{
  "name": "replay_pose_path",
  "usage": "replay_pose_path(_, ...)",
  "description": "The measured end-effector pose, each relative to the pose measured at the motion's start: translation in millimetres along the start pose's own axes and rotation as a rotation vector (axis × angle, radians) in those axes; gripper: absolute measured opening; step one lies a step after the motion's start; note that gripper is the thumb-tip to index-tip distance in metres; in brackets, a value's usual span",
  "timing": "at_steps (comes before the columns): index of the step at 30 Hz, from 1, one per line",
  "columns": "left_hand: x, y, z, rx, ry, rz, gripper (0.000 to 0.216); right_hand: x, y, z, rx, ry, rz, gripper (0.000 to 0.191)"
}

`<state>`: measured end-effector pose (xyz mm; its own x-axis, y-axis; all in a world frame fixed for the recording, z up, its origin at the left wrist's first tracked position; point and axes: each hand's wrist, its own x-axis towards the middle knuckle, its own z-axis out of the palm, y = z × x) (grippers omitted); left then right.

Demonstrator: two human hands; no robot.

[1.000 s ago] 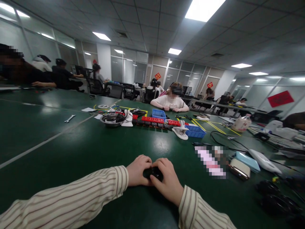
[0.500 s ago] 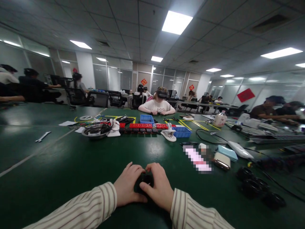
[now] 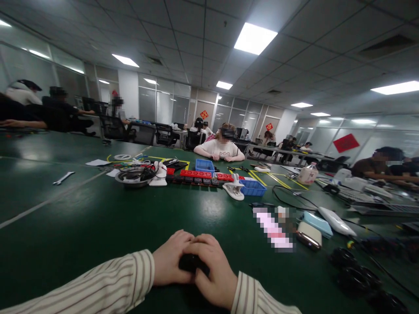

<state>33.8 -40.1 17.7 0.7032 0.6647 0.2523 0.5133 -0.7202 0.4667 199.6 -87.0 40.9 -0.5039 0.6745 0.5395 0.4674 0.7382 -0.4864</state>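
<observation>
A small black object (image 3: 193,262) with a smooth, slightly shiny surface sits between my hands, close to the green tabletop. Its kind cannot be made out, since fingers cover most of it. My left hand (image 3: 173,259) wraps its left side, thumb low along the near edge. From the right, my right hand (image 3: 214,266) curls over the top and right side, its fingers overlapping those of the left. Both hands are closed around the object.
Several black ring-like parts (image 3: 355,279) lie at right, near a cream power-bank-like block (image 3: 309,235). Ahead stand blue bins (image 3: 252,188), red blocks in a row (image 3: 195,174), white clamps (image 3: 234,188) and a metal bowl (image 3: 132,176). A wrench (image 3: 63,178) lies left. A person sits opposite.
My hands have drawn closer together, and the right fingers now overlap the left over the black object. The whole view has tilted and shifted slightly.
</observation>
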Motion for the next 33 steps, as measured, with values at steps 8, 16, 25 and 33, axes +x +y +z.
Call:
replay_pose_path(8, -0.7, 3.2, 2.1, 0.030, 0.036, -0.037, 0.039, -2.7, -0.9, 11.3, -0.132, 0.137, 0.289, 0.029)
replay_pose_path(16, 3.2, -2.1, 2.5, -0.019, -0.013, 0.004, 0.026, 1.2, 0.3, 6.7, -0.037, 0.039, 0.121, 0.022)
replay_pose_path(25, 1.3, -4.0, 1.3, -0.042, -0.015, 0.012, 0.047, 2.3, -8.2, -5.0, 0.039, -0.046, -0.106, 0.028)
replay_pose_path(33, -3.1, 5.3, 0.9, -0.003, 0.056, -0.061, 0.060, -2.5, -5.7, 2.4, -0.235, 0.079, 0.283, 0.032)
